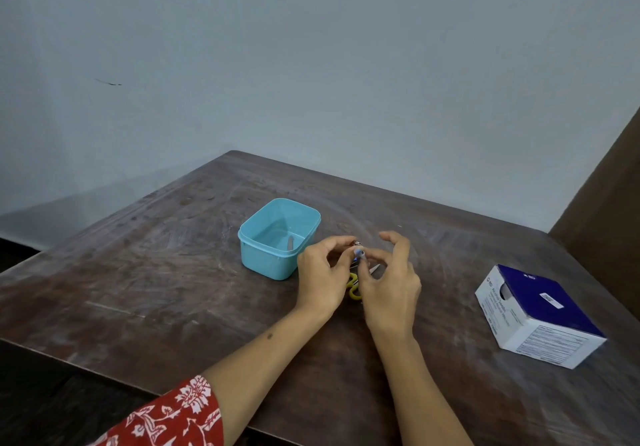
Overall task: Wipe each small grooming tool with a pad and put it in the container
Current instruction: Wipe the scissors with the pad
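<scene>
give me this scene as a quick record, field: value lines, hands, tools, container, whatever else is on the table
left hand: pinches a small blue-tipped item; what it is cannot be told
right hand: pinches the same item, other fingers spread
scissors: yellow handles, flat on the table between the hands, partly hidden
container: light blue tub, open, left of the hands
in container: one grey metal tool
box: white and dark blue carton, far right
table: worn dark wood
sleeve: red with white print, left arm
</scene>
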`<action>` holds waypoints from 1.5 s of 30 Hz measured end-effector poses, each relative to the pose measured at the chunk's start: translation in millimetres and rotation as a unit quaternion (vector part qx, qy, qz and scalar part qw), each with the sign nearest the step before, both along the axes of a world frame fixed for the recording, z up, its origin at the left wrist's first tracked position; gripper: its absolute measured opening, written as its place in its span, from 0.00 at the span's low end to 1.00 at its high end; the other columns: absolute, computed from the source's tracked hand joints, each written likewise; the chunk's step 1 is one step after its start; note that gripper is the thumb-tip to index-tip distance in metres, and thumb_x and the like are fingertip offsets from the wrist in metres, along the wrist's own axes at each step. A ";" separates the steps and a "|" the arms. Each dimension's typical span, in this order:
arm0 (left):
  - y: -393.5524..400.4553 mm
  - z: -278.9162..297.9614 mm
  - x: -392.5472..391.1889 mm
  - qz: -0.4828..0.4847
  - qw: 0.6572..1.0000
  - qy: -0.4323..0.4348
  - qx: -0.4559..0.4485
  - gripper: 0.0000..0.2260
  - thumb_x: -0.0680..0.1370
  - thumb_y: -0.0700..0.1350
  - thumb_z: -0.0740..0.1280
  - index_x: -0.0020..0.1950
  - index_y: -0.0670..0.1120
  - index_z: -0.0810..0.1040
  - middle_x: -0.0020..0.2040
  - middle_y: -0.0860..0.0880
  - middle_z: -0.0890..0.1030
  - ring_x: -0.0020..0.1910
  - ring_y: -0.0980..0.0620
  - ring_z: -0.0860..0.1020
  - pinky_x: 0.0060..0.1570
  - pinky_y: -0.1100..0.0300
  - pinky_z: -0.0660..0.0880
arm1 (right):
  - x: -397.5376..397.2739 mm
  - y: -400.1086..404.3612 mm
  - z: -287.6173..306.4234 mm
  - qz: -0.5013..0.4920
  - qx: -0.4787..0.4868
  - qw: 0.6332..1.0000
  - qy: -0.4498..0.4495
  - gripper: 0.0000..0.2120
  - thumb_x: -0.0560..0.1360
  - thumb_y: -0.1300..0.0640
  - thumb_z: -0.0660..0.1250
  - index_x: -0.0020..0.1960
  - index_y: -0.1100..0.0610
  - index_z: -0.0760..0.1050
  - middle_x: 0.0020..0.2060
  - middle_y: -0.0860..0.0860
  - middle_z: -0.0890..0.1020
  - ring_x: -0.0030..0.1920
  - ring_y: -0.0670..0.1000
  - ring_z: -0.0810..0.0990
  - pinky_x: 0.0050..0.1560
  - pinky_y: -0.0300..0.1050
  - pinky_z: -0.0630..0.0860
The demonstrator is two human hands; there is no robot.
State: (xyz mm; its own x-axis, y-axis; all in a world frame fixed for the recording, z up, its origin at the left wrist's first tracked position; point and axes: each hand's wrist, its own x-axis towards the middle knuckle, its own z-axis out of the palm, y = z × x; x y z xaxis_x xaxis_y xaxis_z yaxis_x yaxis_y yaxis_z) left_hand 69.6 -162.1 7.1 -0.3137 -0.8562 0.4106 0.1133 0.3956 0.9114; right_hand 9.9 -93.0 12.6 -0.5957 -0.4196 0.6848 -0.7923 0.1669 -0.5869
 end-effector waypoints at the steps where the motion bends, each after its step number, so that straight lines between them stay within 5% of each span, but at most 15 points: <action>1: -0.4 0.1 0.3 0.001 1.000 0.001 0.002 0.09 0.74 0.39 0.69 0.53 0.46 0.82 0.44 0.54 0.83 0.46 0.58 0.81 0.47 0.62 0.79 | 0.2 -0.6 -0.5 0.001 0.005 1.000 -0.003 0.21 0.69 0.62 0.73 0.59 0.54 0.69 0.42 0.46 0.84 0.44 0.52 0.81 0.49 0.49 0.76; 16: -1.3 0.4 0.5 0.016 0.999 -0.008 -0.040 0.09 0.75 0.40 0.69 0.54 0.46 0.82 0.44 0.57 0.81 0.45 0.65 0.79 0.46 0.71 0.77 | -1.0 0.0 0.2 0.010 -0.003 1.000 -0.004 0.23 0.70 0.63 0.73 0.60 0.54 0.67 0.42 0.47 0.84 0.44 0.52 0.82 0.49 0.54 0.79; 37: 2.4 -1.6 -0.6 -0.027 0.999 0.018 0.028 0.07 0.71 0.42 0.73 0.48 0.46 0.84 0.40 0.52 0.84 0.41 0.57 0.83 0.45 0.59 0.80 | -0.8 0.0 -1.1 0.003 -0.017 1.000 -0.004 0.22 0.68 0.67 0.72 0.58 0.56 0.69 0.41 0.49 0.84 0.45 0.54 0.80 0.47 0.49 0.76; 45: 3.5 0.2 -0.5 0.011 1.000 0.001 -0.001 0.07 0.76 0.42 0.67 0.50 0.40 0.82 0.42 0.47 0.84 0.43 0.51 0.83 0.45 0.51 0.80 | -13.1 -1.2 -8.5 0.025 0.003 0.995 -0.098 0.09 0.70 0.68 0.71 0.47 0.57 0.76 0.37 0.49 0.83 0.40 0.48 0.83 0.45 0.51 0.81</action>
State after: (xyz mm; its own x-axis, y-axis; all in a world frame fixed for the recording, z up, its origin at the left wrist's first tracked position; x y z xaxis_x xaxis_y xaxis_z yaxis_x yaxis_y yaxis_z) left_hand 69.1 -158.6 7.3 -0.2942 -0.8615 0.4139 0.1072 0.4006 0.9100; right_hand -3.1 -94.2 4.1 -0.6953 -0.4565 0.5550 -0.6706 0.1344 -0.7295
